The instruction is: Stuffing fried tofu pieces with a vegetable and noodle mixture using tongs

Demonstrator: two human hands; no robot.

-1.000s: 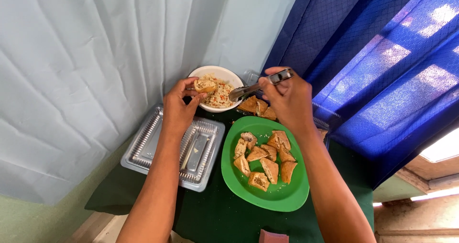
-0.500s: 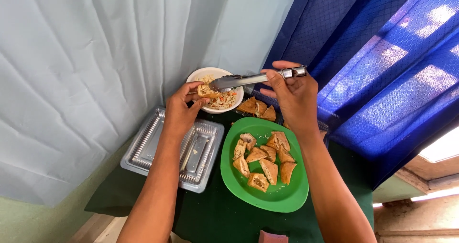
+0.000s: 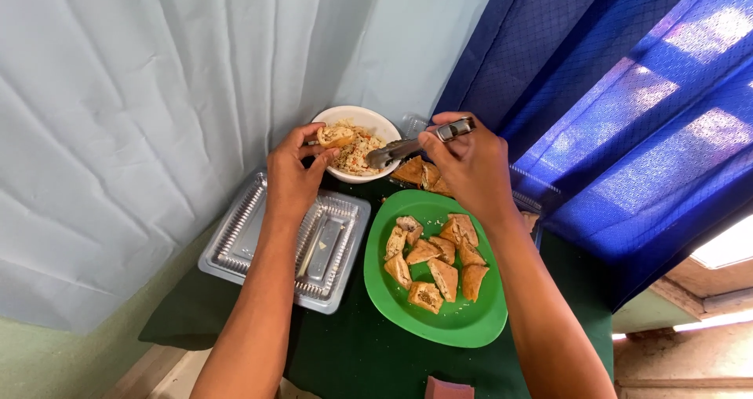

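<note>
My left hand (image 3: 292,178) holds a small open pastry shell (image 3: 335,136) over the rim of a white bowl (image 3: 376,120) filled with a pale shredded mix. My right hand (image 3: 467,163) grips metal tongs (image 3: 401,149), their tips down in the bowl's filling beside the shell. Just below the hands, a green plate (image 3: 463,324) carries several filled triangular pastries (image 3: 434,256). More empty shells (image 3: 423,174) lie behind the plate, partly hidden by my right hand.
A clear plastic lid or tray (image 3: 235,234) sits at the left on a dark green tablecloth (image 3: 345,352). A pale curtain hangs behind at left, a blue curtain (image 3: 627,116) at right. A pink object (image 3: 447,388) pokes in at the bottom edge.
The tongs rose above the bowl, then dipped back down so their tips rest in the filling. My left hand kept the shell at the bowl's edge.
</note>
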